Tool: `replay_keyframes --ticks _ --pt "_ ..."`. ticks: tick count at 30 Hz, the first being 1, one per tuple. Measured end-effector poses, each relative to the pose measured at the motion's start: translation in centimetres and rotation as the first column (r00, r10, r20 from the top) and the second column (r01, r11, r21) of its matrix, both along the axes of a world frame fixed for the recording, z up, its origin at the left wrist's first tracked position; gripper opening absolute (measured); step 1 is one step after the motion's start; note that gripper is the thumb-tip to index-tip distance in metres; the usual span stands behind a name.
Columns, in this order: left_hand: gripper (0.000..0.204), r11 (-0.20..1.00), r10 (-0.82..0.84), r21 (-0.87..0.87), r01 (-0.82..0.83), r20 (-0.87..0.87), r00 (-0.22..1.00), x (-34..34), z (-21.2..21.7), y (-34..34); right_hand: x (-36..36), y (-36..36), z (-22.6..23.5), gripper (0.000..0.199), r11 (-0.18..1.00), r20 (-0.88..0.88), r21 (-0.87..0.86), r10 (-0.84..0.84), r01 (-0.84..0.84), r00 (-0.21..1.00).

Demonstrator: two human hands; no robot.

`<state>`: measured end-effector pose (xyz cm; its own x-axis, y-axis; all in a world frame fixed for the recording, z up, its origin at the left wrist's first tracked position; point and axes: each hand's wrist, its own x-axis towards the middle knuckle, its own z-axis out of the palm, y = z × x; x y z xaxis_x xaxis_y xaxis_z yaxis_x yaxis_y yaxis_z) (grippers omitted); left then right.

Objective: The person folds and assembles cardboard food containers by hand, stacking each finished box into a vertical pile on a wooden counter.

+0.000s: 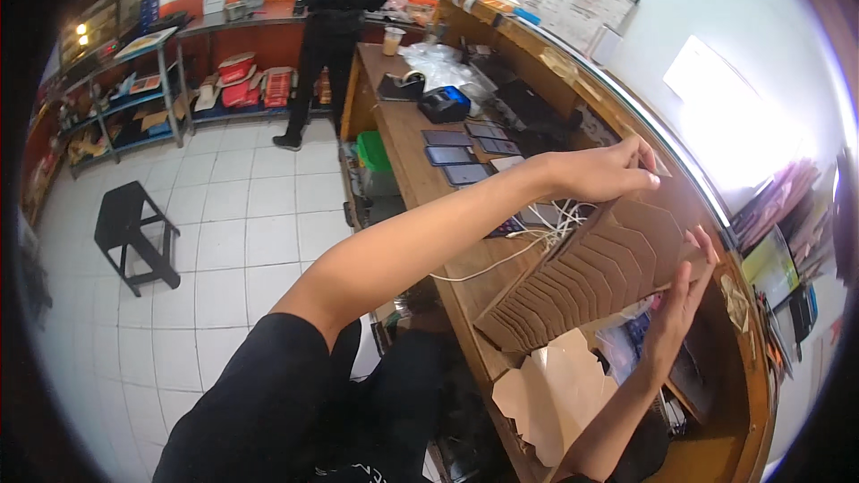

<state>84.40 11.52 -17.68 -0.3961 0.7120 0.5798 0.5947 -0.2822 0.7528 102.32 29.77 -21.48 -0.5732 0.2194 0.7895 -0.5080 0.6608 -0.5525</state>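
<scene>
A fanned row of brown folded cardboard pieces (591, 264) lies on the wooden counter, overlapping one another. My left hand (613, 170) reaches across to the far end of the row, its fingers closed in a pinch. A small pale tip shows past those fingers; what it belongs to is unclear. My right hand (682, 300) is at the right side of the row, fingers stretched upward and thumb apart, against or close to the endmost brown cardboard. Nearer to me, an opened tan cardboard sheet with notched edges (555, 394) rests below the row, beside my right forearm.
White cables (559, 219) lie beside the cardboard. Several phones (452, 156), a tape dispenser (403, 87), a blue-and-black device (445, 105) and a drink cup (392, 40) stand farther along the counter. A person in black (340, 27) stands at the back. A black stool (134, 233) is on the left.
</scene>
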Motion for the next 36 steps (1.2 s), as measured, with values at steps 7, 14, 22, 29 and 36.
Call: replay_keyframes --ticks 7,14,22,29,36 --pt "0.045 0.991 0.029 -0.129 -0.033 -0.034 0.999 -0.1 -1.6 0.4 -0.6 1.2 -0.7 0.043 0.997 0.091 -0.073 0.006 0.0 0.996" --pt "0.058 0.978 0.067 -0.19 -0.09 -0.124 0.99 0.9 -1.8 0.2 0.2 1.7 -1.0 0.047 0.997 0.151 -0.063 0.06 -0.051 0.987" --pt "0.051 0.979 0.015 0.199 -0.037 0.11 0.994 2.0 -3.9 3.9 -1.7 1.4 -1.9 0.046 0.937 -0.077 -0.313 0.138 -0.156 0.987" --pt "0.046 0.972 -0.036 0.235 0.0 0.15 0.988 3.3 -4.3 4.0 -2.4 0.5 -2.4 0.038 0.959 -0.078 -0.284 -0.008 -0.015 0.997" --pt "0.06 0.982 -0.038 0.189 -0.001 0.205 0.978 3.6 -4.5 4.4 -1.4 3.1 -3.6 0.056 0.98 -0.05 -0.2 0.016 -0.026 0.999"
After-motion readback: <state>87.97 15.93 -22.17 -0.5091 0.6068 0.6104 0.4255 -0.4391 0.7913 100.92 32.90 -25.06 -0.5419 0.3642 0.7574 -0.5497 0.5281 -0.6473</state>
